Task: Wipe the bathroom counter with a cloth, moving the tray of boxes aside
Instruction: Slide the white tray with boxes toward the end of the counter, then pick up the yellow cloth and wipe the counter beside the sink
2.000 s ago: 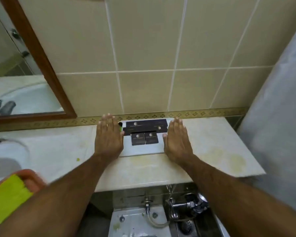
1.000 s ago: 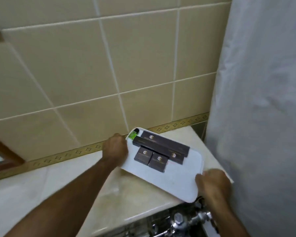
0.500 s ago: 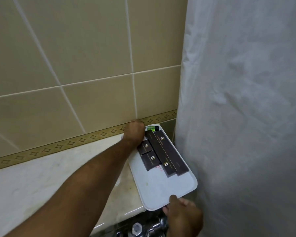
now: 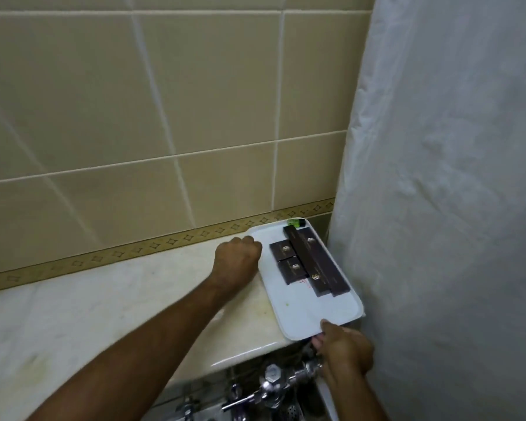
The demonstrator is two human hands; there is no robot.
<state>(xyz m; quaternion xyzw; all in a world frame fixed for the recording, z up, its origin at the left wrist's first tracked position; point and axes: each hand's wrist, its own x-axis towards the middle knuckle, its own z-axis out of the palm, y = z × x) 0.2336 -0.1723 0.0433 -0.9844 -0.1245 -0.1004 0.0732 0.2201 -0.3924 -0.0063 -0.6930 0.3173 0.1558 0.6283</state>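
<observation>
The tray (image 4: 301,311) is lying at the right end of the counter (image 4: 110,314), its long side running close beside the curtain (image 4: 453,208) and its far end near the wall (image 4: 164,117). It is carrying four dark boxes (image 4: 313,262): two long ones lying side by side and two short ones just left of them, all touching. One small green item (image 4: 295,222) is sitting at the tray's far edge. My right hand (image 4: 343,349) is gripping the tray's near edge, thumb on top and fingers curled under it. My left hand (image 4: 236,261) is resting against the tray's left rim with its fingers curled in; I cannot tell whether they are pinching the rim. The counter is pale, stained marble. Beige tiles with a patterned gold band are covering the wall. Chrome plumbing (image 4: 271,381) is showing below the counter.
</observation>
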